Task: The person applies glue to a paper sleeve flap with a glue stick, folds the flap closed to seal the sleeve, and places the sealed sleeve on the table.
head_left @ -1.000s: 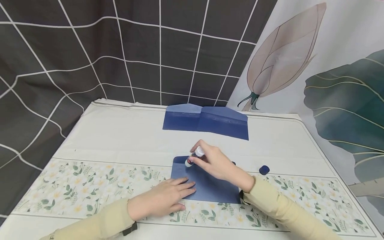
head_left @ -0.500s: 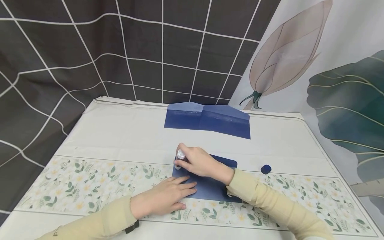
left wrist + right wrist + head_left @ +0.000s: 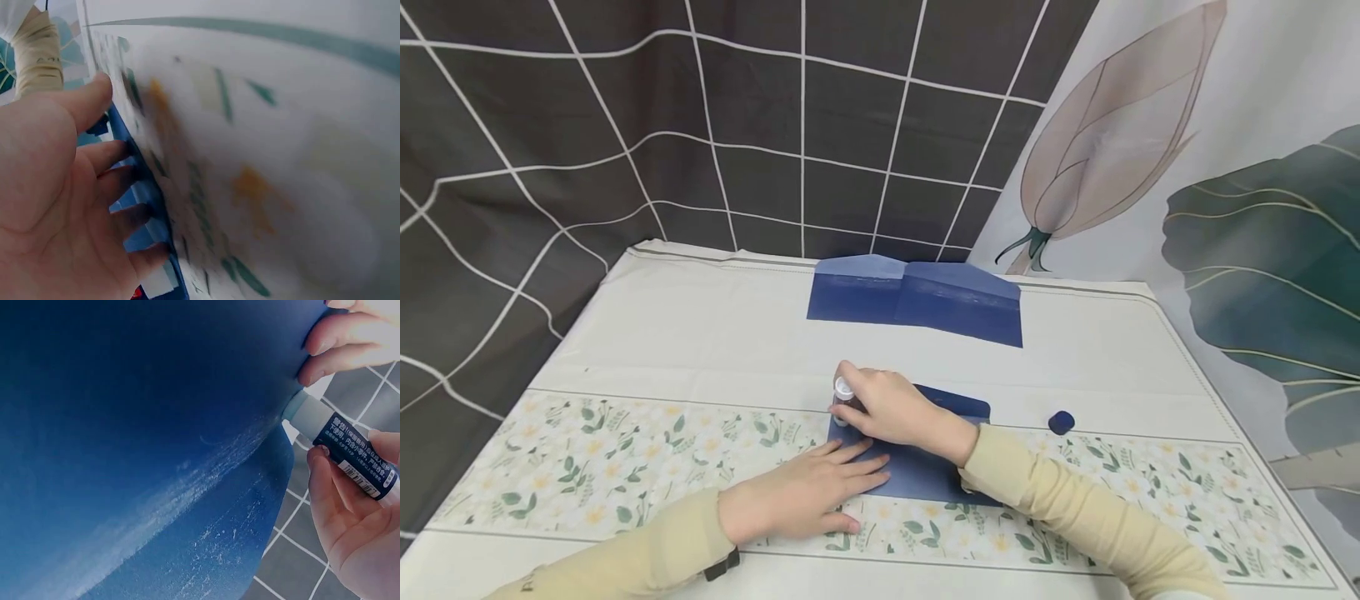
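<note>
A blue paper envelope (image 3: 917, 475) lies near the middle of the table. My right hand (image 3: 891, 408) grips a glue stick (image 3: 353, 453) with a dark label, its tip touching the paper at the envelope's left side. A whitish glue streak runs along the fold in the right wrist view, with more flecks on the flap (image 3: 234, 537). My left hand (image 3: 805, 492) rests with spread, straight fingers on the envelope's lower left part; its palm shows in the left wrist view.
Farther back lie two blue envelopes (image 3: 917, 304) side by side with lighter flaps raised. A dark blue cap (image 3: 1061, 422) sits to the right. The tablecloth (image 3: 625, 475) has a floral band. A dark gridded curtain (image 3: 737, 125) hangs behind the table.
My right hand has moved left with the glue stick, from the envelope's upper left part to its left edge, and the stick stands more upright. The left hand has stayed in place.
</note>
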Demonstrator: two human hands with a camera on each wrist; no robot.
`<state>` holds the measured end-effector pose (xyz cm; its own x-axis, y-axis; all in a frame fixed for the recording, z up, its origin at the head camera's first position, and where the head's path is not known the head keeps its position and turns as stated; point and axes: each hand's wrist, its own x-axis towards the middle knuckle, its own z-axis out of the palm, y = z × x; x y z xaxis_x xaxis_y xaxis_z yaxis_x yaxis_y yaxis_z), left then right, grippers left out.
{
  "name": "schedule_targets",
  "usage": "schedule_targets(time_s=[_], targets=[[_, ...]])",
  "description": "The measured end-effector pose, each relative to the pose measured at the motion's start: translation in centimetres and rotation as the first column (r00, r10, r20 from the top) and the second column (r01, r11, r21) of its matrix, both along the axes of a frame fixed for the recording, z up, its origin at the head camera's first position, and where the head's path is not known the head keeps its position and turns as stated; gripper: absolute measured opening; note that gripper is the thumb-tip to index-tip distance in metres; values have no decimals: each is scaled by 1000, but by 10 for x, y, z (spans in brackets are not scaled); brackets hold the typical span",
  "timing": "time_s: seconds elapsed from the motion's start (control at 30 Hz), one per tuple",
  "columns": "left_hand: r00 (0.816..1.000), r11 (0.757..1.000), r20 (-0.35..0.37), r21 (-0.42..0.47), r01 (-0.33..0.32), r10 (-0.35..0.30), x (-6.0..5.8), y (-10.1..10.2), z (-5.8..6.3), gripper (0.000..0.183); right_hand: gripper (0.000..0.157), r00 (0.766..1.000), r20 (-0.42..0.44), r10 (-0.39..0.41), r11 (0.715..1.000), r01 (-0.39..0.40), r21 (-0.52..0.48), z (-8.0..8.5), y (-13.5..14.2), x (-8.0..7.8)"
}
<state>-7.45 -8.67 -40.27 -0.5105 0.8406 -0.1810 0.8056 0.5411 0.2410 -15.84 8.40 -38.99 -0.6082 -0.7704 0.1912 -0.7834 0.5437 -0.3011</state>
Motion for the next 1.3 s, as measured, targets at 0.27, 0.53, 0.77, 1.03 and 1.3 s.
schedule_targets(time_s=[0.27,0.53,0.77,1.03,1.3], targets=[[999,1000,25,5,24,-25,1,-6,-5,69,21,1000,1,28,999,-28,-37,-1,0,1],[998,1000,62,25,10,-12,2,-6,-4,71,23,1000,-8,25,997,-26,-67,-1,9,2],[996,1000,94,21,1,-3,2,-4,-2,72,23,1000,-12,5,997,-6,-81,-2,22,4],[994,1000,113,27,-2,-1,1,-4,-3,73,22,1000,-13,-16,995,14,-96,-2,39,9],[992,1000,123,27,-2,-1,0,-3,-2,73,22,998,-11,-61,992,60,-111,-2,58,14]])
